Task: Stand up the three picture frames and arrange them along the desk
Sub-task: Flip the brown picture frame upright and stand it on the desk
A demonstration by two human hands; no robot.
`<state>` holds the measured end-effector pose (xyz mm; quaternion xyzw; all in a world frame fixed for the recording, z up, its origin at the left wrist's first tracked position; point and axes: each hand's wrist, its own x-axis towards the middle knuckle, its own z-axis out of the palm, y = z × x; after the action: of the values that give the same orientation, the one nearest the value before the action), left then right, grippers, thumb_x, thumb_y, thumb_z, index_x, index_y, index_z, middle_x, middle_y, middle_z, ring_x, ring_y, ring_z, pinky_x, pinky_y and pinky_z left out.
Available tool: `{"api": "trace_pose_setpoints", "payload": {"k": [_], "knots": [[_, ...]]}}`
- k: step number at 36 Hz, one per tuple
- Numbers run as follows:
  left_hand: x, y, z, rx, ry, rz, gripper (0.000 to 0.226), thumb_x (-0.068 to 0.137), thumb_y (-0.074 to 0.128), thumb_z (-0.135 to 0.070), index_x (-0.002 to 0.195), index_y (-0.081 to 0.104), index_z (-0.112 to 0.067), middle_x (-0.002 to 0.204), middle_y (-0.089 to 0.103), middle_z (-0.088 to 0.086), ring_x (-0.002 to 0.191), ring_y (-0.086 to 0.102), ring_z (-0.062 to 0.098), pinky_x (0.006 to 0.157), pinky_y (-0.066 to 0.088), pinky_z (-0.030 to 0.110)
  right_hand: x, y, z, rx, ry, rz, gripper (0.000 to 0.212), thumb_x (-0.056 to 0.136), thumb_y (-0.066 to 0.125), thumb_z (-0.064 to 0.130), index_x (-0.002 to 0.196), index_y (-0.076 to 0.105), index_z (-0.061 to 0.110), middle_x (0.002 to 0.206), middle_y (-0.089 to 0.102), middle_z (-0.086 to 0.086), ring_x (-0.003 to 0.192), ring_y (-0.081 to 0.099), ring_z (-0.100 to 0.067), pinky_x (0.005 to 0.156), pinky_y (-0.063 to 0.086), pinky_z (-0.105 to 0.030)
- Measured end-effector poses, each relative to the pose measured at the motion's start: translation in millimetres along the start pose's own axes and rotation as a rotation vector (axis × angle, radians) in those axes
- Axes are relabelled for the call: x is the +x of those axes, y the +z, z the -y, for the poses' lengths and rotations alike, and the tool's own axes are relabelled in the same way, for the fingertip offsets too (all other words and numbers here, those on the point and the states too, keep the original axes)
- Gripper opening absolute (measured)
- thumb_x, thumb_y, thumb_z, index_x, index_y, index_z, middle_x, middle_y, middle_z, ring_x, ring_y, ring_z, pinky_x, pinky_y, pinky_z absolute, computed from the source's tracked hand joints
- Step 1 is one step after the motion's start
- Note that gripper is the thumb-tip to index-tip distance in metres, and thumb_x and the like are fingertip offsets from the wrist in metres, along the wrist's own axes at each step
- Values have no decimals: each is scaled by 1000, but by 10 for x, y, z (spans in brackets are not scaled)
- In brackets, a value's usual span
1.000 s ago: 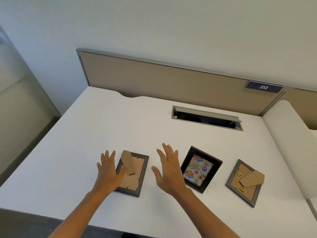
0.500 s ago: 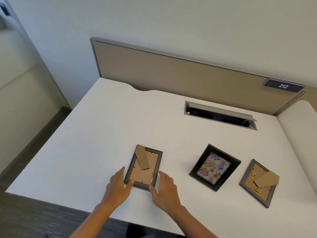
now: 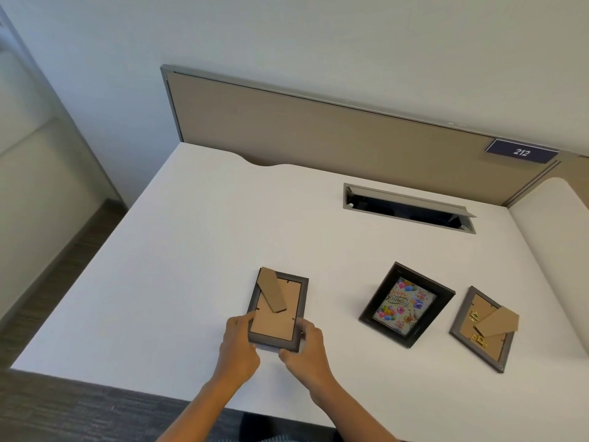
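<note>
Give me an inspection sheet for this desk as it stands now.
Surface: white desk, mostly bare.
Job's things: left frame face down, near end seemingly lifted; black frame picture side up; right frame face down, stand flap out. None standing.
Clutter: nothing seen.
Hands: left hand and right hand both grip the left frame's near corners.
Cables: none seen; open cable slot at the rear.
Surroundings: beige divider panel, number plate 212, wall, dark floor.
</note>
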<state>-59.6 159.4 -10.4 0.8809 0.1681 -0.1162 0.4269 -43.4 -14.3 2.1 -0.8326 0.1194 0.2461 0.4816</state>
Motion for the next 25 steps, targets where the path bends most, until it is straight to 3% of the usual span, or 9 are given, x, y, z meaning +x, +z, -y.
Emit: {"api": "trace_pose_setpoints", "payload": {"k": [3, 6, 12, 18, 20, 22, 25], "knots": [[38, -53, -34, 0, 20, -19, 61, 88, 73, 3, 140, 50, -17, 136, 41, 5, 121, 54, 19, 87, 43, 3, 5, -36, 2, 45, -32, -47, 67, 86, 82, 0, 137, 53, 32, 136, 45, 7, 120, 57, -11, 81, 57, -12], [94, -142, -115, -33, 91, -75, 56, 84, 79, 1, 133, 58, -16, 124, 41, 0, 112, 55, 17, 71, 38, -11, -17, -127, 97, 78, -113, -137, 60, 84, 83, -7, 124, 62, 33, 129, 51, 5, 106, 64, -12, 76, 58, -12], [141, -356, -313, -65, 226, -166, 46, 81, 85, -9, 122, 67, -19, 113, 50, 0, 99, 59, 14, 76, 42, -7, 34, -279, 239, 12, -316, -302, 47, 82, 91, 0, 122, 77, 21, 112, 62, 0, 91, 68, -13, 79, 55, -9], [235, -657, -623, -161, 380, -244, 26, 86, 81, -11, 109, 72, -19, 98, 57, -2, 88, 65, 7, 80, 51, 11, 152, -557, 496, -30, -519, -383, 22, 93, 82, 4, 108, 80, 20, 99, 60, 3, 85, 66, -9, 76, 51, -13], [297, -745, -733, -150, 379, -242, 14, 88, 79, -18, 100, 72, -18, 93, 57, -3, 85, 62, 9, 74, 50, 15, 178, -676, 626, -55, -567, -392, 21, 95, 79, 6, 97, 72, 26, 95, 58, 4, 81, 62, -5, 71, 47, -11], [343, -814, -834, -118, 363, -226, 15, 91, 75, -32, 92, 68, -18, 90, 60, -5, 85, 60, 12, 69, 50, 22, 207, -769, 730, -71, -573, -385, 17, 99, 77, 16, 93, 65, 26, 94, 59, 5, 84, 60, -5, 66, 45, -13], [315, -893, -1030, -223, 230, -128, 19, 96, 66, -41, 97, 68, -22, 93, 69, -8, 90, 65, 11, 69, 47, 19, 232, -866, 842, 37, -449, -312, 15, 105, 68, 36, 99, 66, 22, 100, 69, 4, 92, 68, -11, 71, 57, -26]]}}
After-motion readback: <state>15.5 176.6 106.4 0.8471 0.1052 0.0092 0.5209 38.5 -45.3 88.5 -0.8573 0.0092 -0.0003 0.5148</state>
